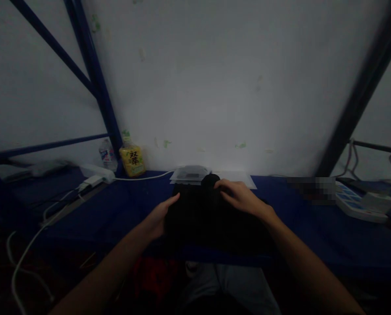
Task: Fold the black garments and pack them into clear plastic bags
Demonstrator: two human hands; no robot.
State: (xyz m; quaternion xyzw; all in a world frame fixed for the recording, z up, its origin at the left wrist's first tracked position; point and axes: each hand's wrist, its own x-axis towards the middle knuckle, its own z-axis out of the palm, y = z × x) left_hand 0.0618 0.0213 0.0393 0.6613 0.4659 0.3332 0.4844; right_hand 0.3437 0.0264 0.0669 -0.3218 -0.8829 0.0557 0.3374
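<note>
A large black object, too dark to make out in detail, lies on the blue table in front of me. My left hand holds its left side, with the thumb along the upper edge. On the right, my right hand has its fingers bent round a rounded black part at the top of the dark shape. Whether that part is separate from the rest cannot be seen.
White sheets and a clear package lie behind the black object. A yellow bottle, a clear bottle and a power strip with white cables stand left; a white-blue device is right.
</note>
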